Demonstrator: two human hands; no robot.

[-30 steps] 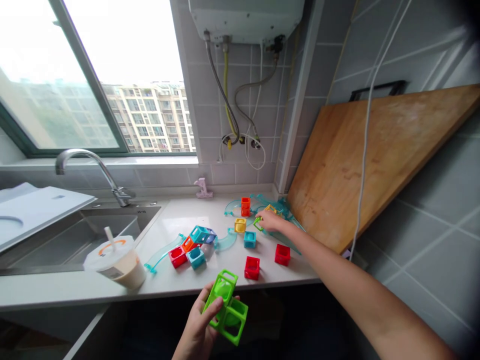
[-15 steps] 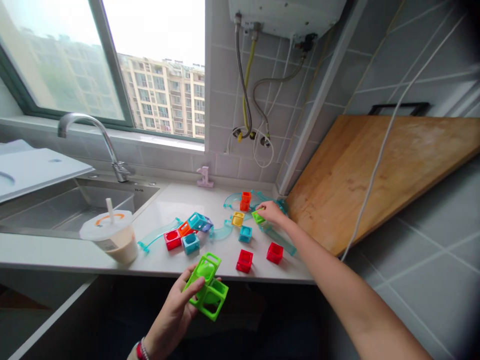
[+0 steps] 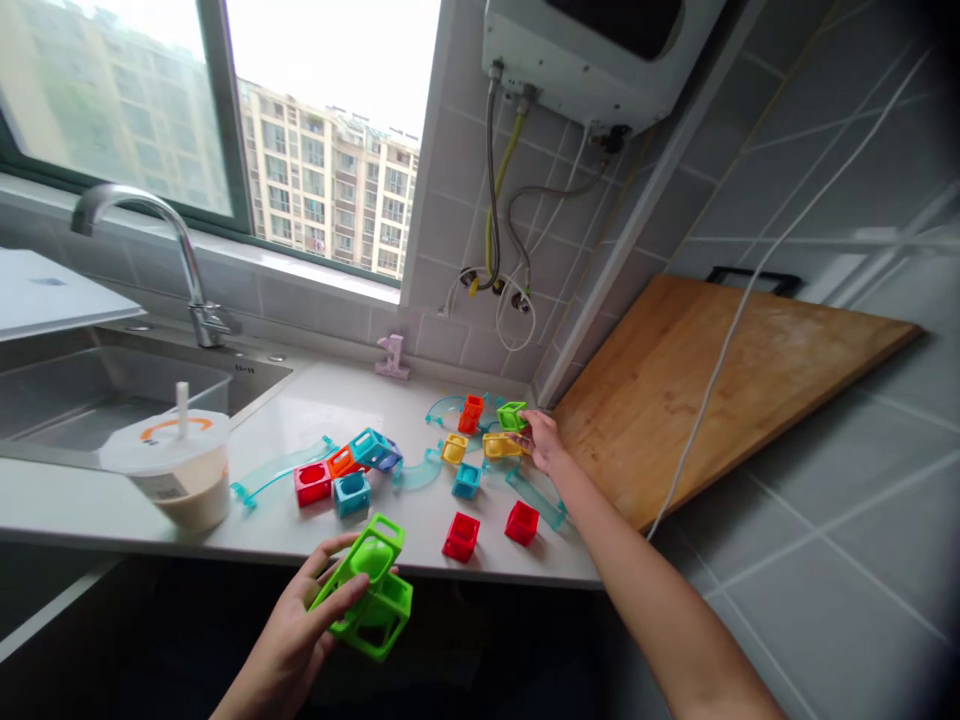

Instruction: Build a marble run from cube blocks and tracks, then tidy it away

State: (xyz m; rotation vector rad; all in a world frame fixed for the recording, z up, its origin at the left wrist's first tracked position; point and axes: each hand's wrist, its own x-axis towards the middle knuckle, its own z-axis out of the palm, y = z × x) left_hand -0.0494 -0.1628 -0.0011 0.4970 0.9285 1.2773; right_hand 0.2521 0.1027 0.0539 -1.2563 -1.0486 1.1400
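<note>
My left hand is closed round a cluster of joined bright green cube blocks, held in front of the counter edge. Its thumb presses on the near side, and the blocks have open frames with rounded inner parts. My right hand reaches to the back right of the counter, fingers apart. Its fingertips are at the right side of a single green cube block and by a yellow block; whether they press on either is hard to see. An orange block stack stands just left of them.
Red blocks lie near the front edge of the counter. A blue block, another yellow block and clear teal tracks are spread around. Left stand a lidded drink cup and a sink; a wooden board leans right.
The view has shifted, turning slightly. My right hand has drawn back to the right of the single green block, whose top now shows, and a yellow block has come into sight beside it.
</note>
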